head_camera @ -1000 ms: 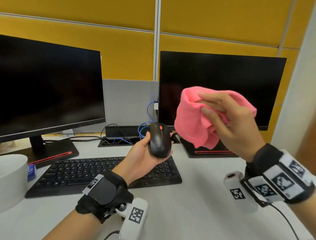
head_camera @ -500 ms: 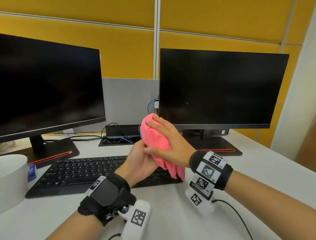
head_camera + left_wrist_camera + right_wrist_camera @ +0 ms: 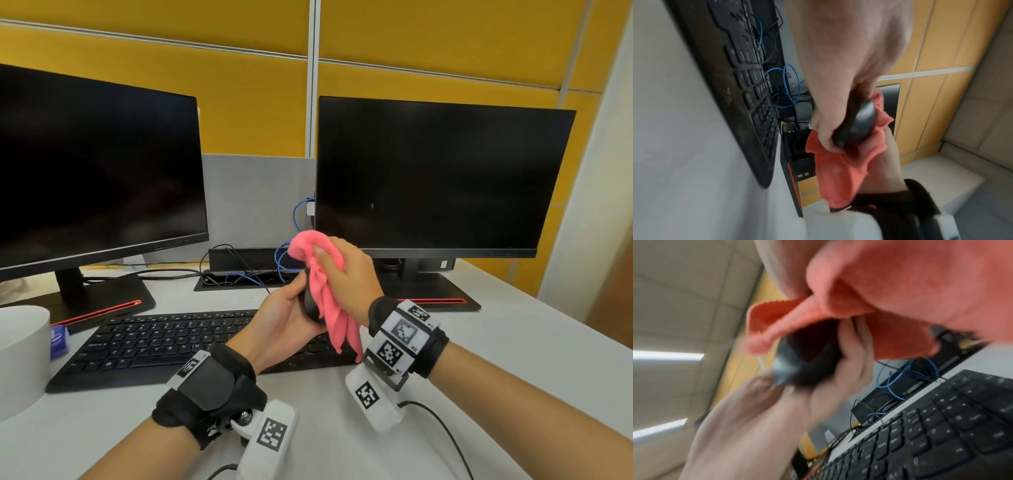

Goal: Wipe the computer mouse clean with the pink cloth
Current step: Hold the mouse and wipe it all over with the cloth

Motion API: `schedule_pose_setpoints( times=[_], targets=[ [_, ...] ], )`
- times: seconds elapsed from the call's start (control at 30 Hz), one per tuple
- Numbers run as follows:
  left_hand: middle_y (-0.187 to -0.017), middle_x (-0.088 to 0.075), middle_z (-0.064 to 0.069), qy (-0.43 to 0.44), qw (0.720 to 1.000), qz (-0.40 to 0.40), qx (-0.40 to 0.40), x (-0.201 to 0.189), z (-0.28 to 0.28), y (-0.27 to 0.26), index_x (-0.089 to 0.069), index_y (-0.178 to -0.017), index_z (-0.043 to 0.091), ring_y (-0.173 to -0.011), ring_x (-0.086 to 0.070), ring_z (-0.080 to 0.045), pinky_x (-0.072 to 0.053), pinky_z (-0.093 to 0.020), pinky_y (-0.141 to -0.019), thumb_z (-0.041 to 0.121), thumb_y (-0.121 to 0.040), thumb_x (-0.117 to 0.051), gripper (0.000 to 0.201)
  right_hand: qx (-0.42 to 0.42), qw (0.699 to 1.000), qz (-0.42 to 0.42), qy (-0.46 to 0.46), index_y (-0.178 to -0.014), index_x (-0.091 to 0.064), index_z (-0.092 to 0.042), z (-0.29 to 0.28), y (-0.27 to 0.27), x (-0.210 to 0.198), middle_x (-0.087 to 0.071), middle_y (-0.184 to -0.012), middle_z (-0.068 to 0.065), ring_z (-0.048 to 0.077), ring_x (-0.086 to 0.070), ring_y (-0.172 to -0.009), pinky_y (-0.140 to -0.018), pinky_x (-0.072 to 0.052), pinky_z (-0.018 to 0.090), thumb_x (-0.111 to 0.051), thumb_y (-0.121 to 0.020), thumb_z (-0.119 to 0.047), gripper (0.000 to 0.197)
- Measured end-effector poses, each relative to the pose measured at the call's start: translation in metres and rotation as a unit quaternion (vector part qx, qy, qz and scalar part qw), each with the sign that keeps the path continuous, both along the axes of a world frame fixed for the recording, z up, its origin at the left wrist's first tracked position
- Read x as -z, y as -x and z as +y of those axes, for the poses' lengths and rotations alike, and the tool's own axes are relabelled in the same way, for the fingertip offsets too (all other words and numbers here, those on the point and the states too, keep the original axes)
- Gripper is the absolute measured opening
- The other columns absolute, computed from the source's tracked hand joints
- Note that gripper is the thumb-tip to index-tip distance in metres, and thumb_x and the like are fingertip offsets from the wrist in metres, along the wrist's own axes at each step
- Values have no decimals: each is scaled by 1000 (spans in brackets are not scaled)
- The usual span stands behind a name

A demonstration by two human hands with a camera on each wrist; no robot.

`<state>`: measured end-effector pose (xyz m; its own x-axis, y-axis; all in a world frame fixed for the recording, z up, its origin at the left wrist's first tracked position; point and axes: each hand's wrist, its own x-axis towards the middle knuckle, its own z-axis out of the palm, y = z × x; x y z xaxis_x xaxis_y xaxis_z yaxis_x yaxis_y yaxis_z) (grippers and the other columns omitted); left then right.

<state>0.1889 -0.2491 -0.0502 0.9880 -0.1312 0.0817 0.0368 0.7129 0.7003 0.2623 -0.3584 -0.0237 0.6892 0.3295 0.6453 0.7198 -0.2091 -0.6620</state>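
My left hand (image 3: 286,308) holds the black computer mouse (image 3: 309,303) up above the keyboard, fingers curled round its body. The pink cloth (image 3: 320,274) is draped over the mouse's right side and top, and my right hand (image 3: 346,274) grips it and presses it against the mouse. In the left wrist view the mouse (image 3: 859,123) shows in my fingers with the cloth (image 3: 840,170) hanging below it. The right wrist view is blurred; there the cloth (image 3: 890,288) covers the upper part of the mouse (image 3: 803,360).
A black keyboard (image 3: 164,342) lies under my hands on the white desk (image 3: 513,359). Two dark monitors (image 3: 96,178) (image 3: 438,178) stand behind, with blue and black cables (image 3: 284,263) between them. A white round container (image 3: 20,356) sits at the left edge.
My right hand brought the pink cloth down from in front of the right monitor onto the mouse and now rubs it over the mouse's right side. The left hand stays put, holding the mouse.
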Motion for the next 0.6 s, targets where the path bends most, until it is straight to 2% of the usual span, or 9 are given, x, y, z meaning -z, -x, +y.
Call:
schedule_pose_setpoints(
  times=[0.07, 0.13, 0.2, 0.23, 0.3, 0.37, 0.43, 0.5, 0.6],
  targets=[
    [-131, -63, -14, -41, 999, 2, 14, 3, -3, -1, -54, -135, 15, -109, -67, -28, -53, -49, -92, 33, -104, -32, 42, 62, 995, 76, -11, -102, -70, -15, -10, -19, 2, -72, -99, 8, 24, -66, -96, -90, -52, 39, -52, -97, -34, 27],
    [-135, -60, -13, -55, 998, 5, 18, 4, -6, -2, -52, -137, 14, -111, -64, -28, -52, -48, -94, 33, -104, -31, 43, 111, 983, 135, -54, -91, -70, -21, -26, -34, 6, -72, -94, 10, 31, -68, -93, -88, -53, 49, -49, -93, -42, 30],
    [-137, -58, -14, -46, 999, 2, 10, 3, -5, -3, -51, -138, 11, -115, -58, -29, -44, -51, -102, 32, -105, -30, 44, 106, 974, 157, -122, -84, -68, -26, -42, -35, 10, -71, -89, 6, 31, -68, -90, -87, -53, 55, -50, -90, -47, 28],
    [-138, -58, -14, -43, 999, 0, 0, 1, -4, -4, -50, -139, 10, -117, -57, -30, -41, -52, -104, 31, -105, -30, 44, 83, 974, 152, -144, -88, -68, -27, -47, -30, 11, -71, -89, 3, 27, -69, -90, -88, -53, 55, -50, -93, -46, 27],
    [-137, -58, -15, -43, 999, -2, -15, 0, 0, -7, -49, -139, 9, -118, -58, -30, -43, -52, -102, 32, -106, -29, 45, 7, 986, 105, -126, -112, -68, -26, -49, -12, 16, -72, -103, -3, 14, -68, -100, -96, -52, 45, -50, -98, -42, 28],
    [-133, -61, -15, -53, 998, -7, -21, -1, 2, -7, -51, -137, 10, -115, -62, -28, -50, -50, -95, 33, -106, -27, 45, -62, 995, 50, -52, -133, -59, -27, -43, 7, 22, -63, -131, -6, 4, -57, -122, -107, -43, 30, -54, -97, -37, 38],
    [-128, -65, -15, -59, 998, -10, -29, -3, 6, -7, -53, -134, 10, -109, -67, -26, -55, -46, -87, 34, -106, -26, 46, -98, 995, 14, 9, -138, -52, -30, -38, 22, 25, -51, -144, -12, -4, -45, -132, -112, -35, 21, -55, -99, -29, 39],
    [-128, -64, -18, -52, 998, -17, -40, -7, 13, -6, -52, -135, 7, -108, -68, -27, -58, -44, -85, 35, -106, -27, 47, -124, 989, -31, 69, -141, -48, -29, -41, 32, 22, -40, -147, -21, -11, -33, -137, -113, -27, 13, -53, -100, -21, 42],
    [-129, -62, -21, -19, 998, -14, -60, -13, 21, -5, -56, -131, 6, -109, -67, -28, -60, -40, -83, 35, -103, -34, 46, -156, 962, -98, 204, -142, -48, -28, -55, 39, 14, -31, -154, -17, -8, -21, -143, -116, -20, 13, -50, -101, -18, 42]
  ],
)
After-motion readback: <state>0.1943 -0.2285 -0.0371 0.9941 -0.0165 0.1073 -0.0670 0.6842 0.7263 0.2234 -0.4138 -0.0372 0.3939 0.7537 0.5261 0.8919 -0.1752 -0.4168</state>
